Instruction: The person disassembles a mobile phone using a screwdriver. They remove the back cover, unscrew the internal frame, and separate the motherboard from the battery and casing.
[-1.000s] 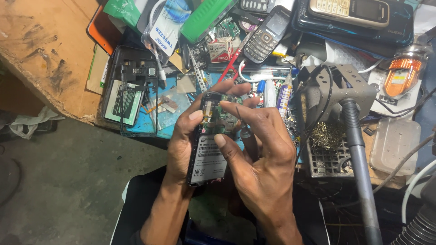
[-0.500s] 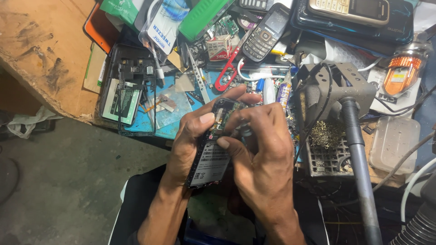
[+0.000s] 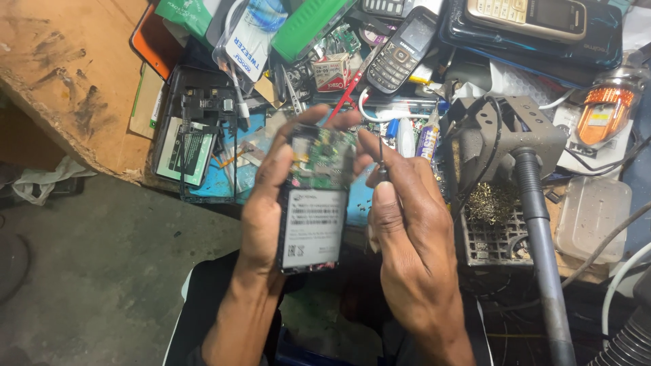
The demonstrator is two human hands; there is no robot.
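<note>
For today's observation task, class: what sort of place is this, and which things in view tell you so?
Probably a phone repair bench. The left hand holds an opened black phone with bare green circuit board; grey keypad phones and a dismantled black phone frame crowd the worktop.

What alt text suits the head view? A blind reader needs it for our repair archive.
A left hand holds an opened black mobile phone with exposed green circuit board and white-labelled battery, while the right hand pinches a thin dark metal tool beside it. Behind them a cluttered workbench carries a dark keypad phone.
</note>
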